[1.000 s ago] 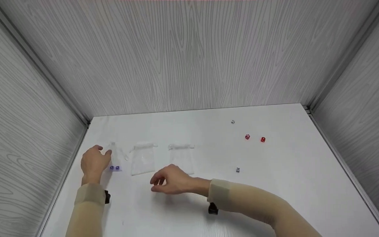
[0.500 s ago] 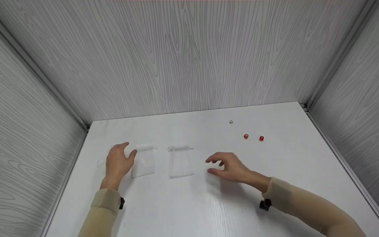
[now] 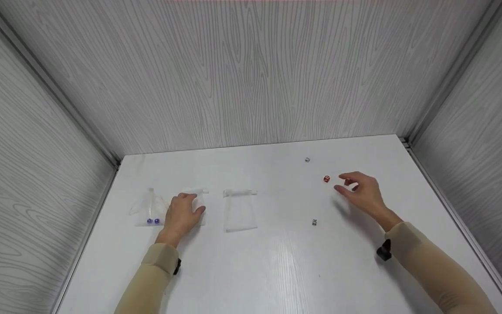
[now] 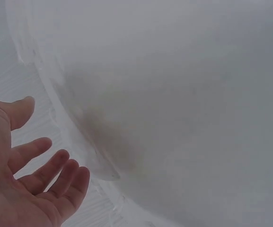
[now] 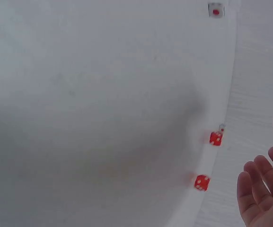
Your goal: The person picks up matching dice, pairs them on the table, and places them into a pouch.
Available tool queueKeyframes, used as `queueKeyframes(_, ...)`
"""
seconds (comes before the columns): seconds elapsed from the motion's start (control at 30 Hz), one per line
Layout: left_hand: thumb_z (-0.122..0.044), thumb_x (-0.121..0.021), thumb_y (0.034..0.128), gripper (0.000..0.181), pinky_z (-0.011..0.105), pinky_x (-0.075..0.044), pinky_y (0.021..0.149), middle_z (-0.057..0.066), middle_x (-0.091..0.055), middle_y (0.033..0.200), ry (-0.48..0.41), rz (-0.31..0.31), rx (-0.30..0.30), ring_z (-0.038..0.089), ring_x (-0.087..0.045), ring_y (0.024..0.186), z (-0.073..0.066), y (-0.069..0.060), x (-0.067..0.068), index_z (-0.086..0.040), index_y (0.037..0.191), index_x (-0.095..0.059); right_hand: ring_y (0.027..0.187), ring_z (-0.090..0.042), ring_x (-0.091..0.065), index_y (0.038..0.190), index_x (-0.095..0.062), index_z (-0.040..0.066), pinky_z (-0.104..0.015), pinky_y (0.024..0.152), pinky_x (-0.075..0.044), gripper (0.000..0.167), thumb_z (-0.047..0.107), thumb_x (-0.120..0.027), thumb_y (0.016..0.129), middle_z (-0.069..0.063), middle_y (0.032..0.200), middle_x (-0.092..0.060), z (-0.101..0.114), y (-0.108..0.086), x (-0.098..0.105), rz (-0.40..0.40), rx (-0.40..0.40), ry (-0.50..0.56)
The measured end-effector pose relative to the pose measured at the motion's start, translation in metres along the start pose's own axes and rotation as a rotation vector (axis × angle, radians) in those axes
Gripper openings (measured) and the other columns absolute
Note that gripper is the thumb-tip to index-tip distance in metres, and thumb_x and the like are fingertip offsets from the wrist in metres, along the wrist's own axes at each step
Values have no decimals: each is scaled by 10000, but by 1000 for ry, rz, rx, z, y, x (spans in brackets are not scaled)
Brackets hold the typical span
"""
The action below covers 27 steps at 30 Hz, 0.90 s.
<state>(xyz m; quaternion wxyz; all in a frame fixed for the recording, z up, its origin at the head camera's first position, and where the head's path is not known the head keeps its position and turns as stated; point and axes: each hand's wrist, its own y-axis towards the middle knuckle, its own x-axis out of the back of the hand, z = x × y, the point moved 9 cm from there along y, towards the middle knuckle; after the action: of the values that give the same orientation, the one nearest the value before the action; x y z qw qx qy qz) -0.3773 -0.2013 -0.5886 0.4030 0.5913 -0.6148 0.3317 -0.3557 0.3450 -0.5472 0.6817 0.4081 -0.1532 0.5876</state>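
Observation:
My left hand point(image 3: 183, 216) hovers over the middle white drawstring bag point(image 3: 199, 200) and hides part of it. Its fingers are apart and loosely bent, with nothing between them in the left wrist view. My right hand point(image 3: 362, 194) is over the right side of the table, beside a red die point(image 3: 327, 179). A second red die point(image 5: 202, 182) lies on the table near its fingertips in the right wrist view. The right fingers are relaxed and hold nothing. Two clear dice lie nearby: one die point(image 3: 307, 159) farther back, another die point(image 3: 314, 222) closer to the front.
A left drawstring bag point(image 3: 144, 211) has two small purple pieces point(image 3: 153, 221) at its bottom, and its cord lies loose. The right drawstring bag point(image 3: 240, 213) lies flat. Wood-grain panels point(image 3: 251, 78) enclose the white table point(image 3: 251, 270) at the back and both sides.
My left hand has moved right from the left bag to the middle one. My right hand has swept right across the table from near the bags to the red dice.

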Motion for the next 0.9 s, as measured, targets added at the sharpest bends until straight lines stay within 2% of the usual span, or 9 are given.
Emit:
queueKeyframes(0.13,-254,-771,1057,554,632,-514,1226,302,-638,1531,31,28,-11,513,-590,1429,0,-1,-9,50,1504,-653,1123,-422,-781,1354,-781,23,-503,930,-634,423,248,-867,1007,-229,1307,-799,-31,3,6,17,-115,-47)
queueKeyframes(0.27,-235,-771,1056,541,633,-517,1211,297,-626,1535,49,42,-1,506,-577,1420,3,-3,-13,43,1505,-655,1229,-438,-744,1461,-709,18,-555,1028,-603,558,341,-843,1026,-244,1440,-732,-56,4,4,92,-250,-37)
queueKeyframes(0.4,-224,-749,1065,513,651,-511,1195,314,-608,1543,73,76,10,522,-566,1411,5,-7,-17,47,1492,-664,1295,-431,-704,1526,-648,0,-549,1081,-588,654,365,-847,1021,-261,1469,-702,-72,4,-5,181,-348,1)
queueKeyframes(0.53,-224,-742,1066,511,665,-504,1205,320,-592,1563,75,95,26,538,-546,1437,6,-9,-17,48,1492,-665,1271,-403,-696,1515,-654,-14,-510,1084,-571,630,329,-846,1024,-257,1396,-729,-78,6,-12,225,-376,19)
queueKeyframes(0.7,-219,-751,1058,528,673,-495,1220,322,-584,1578,55,97,38,543,-537,1458,6,-9,-16,55,1500,-658,1211,-386,-702,1472,-690,-20,-481,1045,-567,531,263,-814,1040,-254,1319,-748,-82,11,-15,211,-373,20)
queueKeyframes(0.9,-234,-739,1069,536,671,-488,1240,315,-574,1596,61,108,39,536,-532,1480,6,-6,-18,45,1518,-645,1186,-351,-693,1425,-742,23,-404,998,-560,432,223,-778,1044,-226,1305,-761,-88,13,-16,201,-414,24)
